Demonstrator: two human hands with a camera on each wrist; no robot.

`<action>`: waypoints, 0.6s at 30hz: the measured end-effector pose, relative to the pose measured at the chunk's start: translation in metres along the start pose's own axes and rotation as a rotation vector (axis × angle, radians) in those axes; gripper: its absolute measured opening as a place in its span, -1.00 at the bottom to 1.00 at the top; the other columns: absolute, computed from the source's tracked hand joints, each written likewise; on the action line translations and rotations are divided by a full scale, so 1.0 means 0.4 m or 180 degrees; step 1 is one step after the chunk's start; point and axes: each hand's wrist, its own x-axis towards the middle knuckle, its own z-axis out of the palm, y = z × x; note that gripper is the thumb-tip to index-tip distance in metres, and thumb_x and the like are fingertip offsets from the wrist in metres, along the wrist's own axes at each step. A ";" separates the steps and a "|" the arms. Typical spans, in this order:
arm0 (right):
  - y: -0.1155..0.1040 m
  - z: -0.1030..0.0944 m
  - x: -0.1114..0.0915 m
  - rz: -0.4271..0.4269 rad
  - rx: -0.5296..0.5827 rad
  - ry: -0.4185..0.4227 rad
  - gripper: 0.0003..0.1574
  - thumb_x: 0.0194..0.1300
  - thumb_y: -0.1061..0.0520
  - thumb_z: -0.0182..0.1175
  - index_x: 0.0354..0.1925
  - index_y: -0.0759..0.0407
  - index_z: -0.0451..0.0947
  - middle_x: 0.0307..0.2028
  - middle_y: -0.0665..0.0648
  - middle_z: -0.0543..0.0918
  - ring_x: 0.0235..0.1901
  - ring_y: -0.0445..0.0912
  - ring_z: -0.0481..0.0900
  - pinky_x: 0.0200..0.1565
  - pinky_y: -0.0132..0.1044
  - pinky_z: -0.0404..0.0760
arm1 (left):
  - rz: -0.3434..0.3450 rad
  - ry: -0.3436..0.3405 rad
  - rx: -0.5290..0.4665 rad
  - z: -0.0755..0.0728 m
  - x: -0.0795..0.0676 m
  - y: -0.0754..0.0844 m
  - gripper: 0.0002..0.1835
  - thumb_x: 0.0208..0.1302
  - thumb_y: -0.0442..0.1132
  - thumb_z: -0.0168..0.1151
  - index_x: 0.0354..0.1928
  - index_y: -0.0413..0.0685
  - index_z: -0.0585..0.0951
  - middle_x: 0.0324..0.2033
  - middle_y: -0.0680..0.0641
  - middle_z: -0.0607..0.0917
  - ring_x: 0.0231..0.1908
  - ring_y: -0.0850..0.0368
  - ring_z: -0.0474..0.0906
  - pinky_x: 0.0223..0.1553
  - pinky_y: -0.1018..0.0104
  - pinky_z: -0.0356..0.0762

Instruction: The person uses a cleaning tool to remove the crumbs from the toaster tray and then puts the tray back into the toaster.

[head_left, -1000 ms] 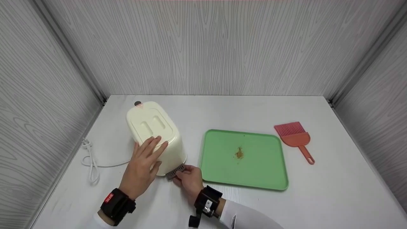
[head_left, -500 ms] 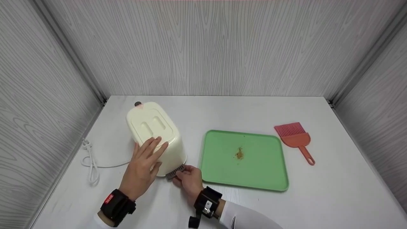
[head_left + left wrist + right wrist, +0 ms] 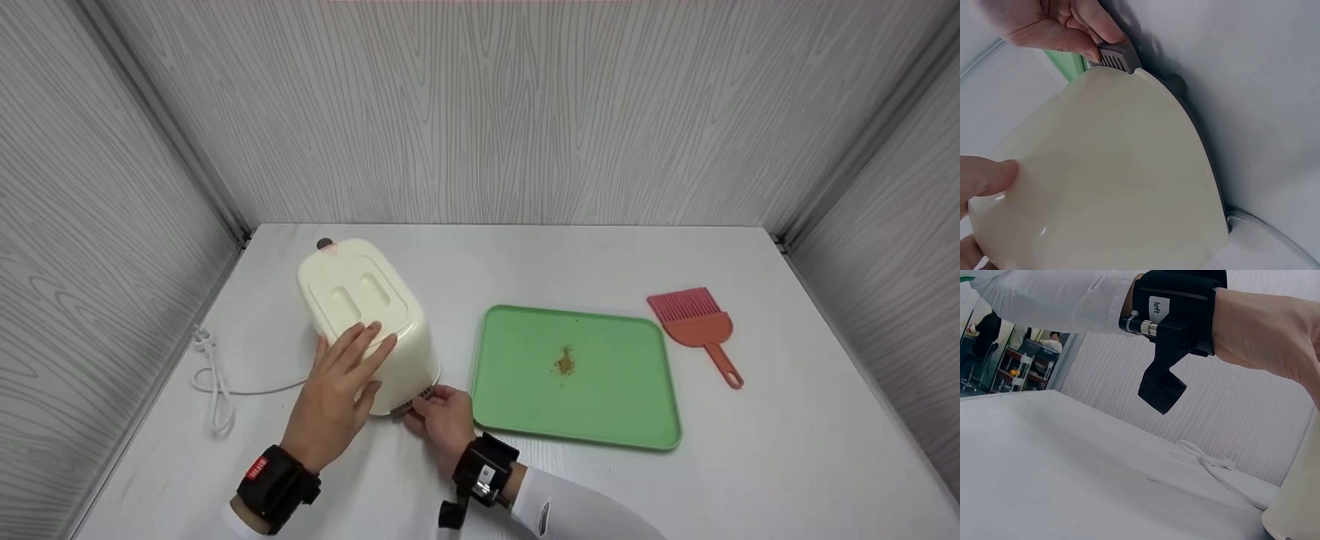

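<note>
A cream toaster with a lid over its top stands at the left of the table. My left hand rests on its near end, fingers spread and fairly straight over the lid, thumb against the near wall. Low at that same end, my right hand pinches the grey slotted crumb tray between thumb and fingers. Only a short part of this tray sticks out from the toaster's base. In the right wrist view the toaster shows at the right edge, and the right hand itself is out of frame.
A green tray with a small heap of brown crumbs lies right of the toaster. Farther right are a reddish dustpan and brush. The toaster's white cord lies coiled at the left, its plug near the wall.
The crumb tray has slid farther into the toaster's base, with my right hand shifting slightly toward it. My left hand and the toaster have kept their places.
</note>
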 end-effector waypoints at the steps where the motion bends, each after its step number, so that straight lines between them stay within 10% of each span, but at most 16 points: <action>1: -0.001 0.000 0.001 0.0002 -0.0001 0.0000 -0.68 0.39 0.42 0.18 0.09 0.49 0.48 -0.17 0.25 0.75 -0.20 -0.06 0.75 -0.18 -0.29 0.78 | 0.0000 0.0007 -0.0009 0.000 0.000 0.001 -0.08 -0.08 -0.63 0.56 0.41 -0.03 0.54 0.40 -0.18 0.50 0.41 -0.20 0.35 0.37 -0.54 0.17; 18: -0.007 -0.012 -0.021 0.0147 -0.0003 -0.0052 -0.62 0.39 0.40 0.16 0.14 0.56 0.49 -0.12 0.32 0.72 -0.20 -0.05 0.76 -0.09 -0.26 0.79 | 0.0007 0.0022 0.0004 0.001 0.002 0.001 -0.09 -0.08 -0.62 0.57 0.41 -0.02 0.54 0.39 -0.19 0.51 0.41 -0.20 0.36 0.37 -0.53 0.18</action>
